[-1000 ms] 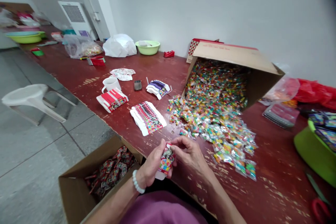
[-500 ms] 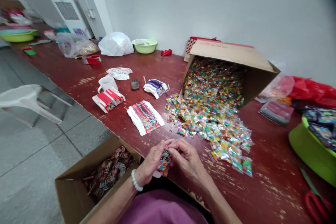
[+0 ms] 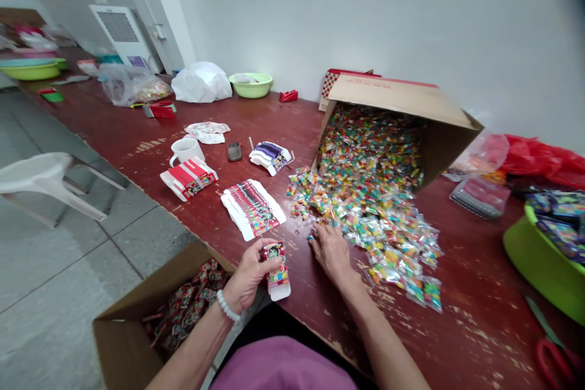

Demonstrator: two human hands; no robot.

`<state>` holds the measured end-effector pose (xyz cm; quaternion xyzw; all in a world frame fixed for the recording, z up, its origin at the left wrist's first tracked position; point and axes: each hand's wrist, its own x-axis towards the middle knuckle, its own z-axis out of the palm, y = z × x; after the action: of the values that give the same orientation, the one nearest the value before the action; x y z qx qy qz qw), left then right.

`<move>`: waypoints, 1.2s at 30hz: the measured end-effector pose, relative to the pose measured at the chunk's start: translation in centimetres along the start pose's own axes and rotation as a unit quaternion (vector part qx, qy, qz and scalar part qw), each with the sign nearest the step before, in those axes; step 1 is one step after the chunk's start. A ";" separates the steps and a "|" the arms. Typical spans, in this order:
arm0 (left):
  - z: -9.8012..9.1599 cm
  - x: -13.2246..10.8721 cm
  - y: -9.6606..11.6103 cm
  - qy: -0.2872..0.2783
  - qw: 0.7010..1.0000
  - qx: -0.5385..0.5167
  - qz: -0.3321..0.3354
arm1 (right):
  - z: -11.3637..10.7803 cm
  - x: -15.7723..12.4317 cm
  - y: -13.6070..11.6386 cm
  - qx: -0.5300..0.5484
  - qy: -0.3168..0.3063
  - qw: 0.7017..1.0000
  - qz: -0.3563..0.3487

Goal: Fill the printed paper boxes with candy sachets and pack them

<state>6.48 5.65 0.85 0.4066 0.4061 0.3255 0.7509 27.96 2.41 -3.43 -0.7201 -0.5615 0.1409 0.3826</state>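
My left hand (image 3: pixel 252 275) is wrapped round a small red printed carton (image 3: pixel 276 271), whose white flap sticks out at the lower end. My right hand (image 3: pixel 329 251) lies at the near left edge of the spilled candy packets (image 3: pixel 393 225), fingers curled down over one small clear packet (image 3: pixel 312 235) that is mostly hidden under them. Just beyond my left hand, a fanned stack of flat red cartons (image 3: pixel 254 209) rests on the table. The packets spill from a large cardboard box (image 3: pixel 388 88) lying on its side.
Below the table edge at left, an open cardboard box (image 3: pixel 123 341) holds dark red wrapped items. A white mug (image 3: pixel 186 150), another red carton stack (image 3: pixel 189 180), a purple stack (image 3: pixel 269 157) and a phone (image 3: pixel 234 151) stand farther back. At right are a green basin (image 3: pixel 539 262) and scissors (image 3: pixel 551 353).
My right hand has left the carton and moved right and forward onto the packets. My left hand has shifted slightly left, still holding the carton, which now shows its printed face.
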 end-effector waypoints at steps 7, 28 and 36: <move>-0.8 0.2 1.0 -0.002 1.000 0.031 -0.005 | 0.0 -0.5 -0.2 0.088 -0.027 0.994 0.066; 1.6 -2.1 -1.2 -0.211 0.969 -0.072 -0.107 | -4.1 -3.7 -6.4 0.196 -0.033 0.977 0.079; 2.5 -2.3 -0.7 -0.205 0.978 0.015 -0.042 | -5.1 -4.0 -6.7 0.127 -0.016 0.992 -0.008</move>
<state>7.68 2.61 1.90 0.4584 0.2653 0.1974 0.8249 25.17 -2.79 3.85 -0.6590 -0.5507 0.2194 0.4630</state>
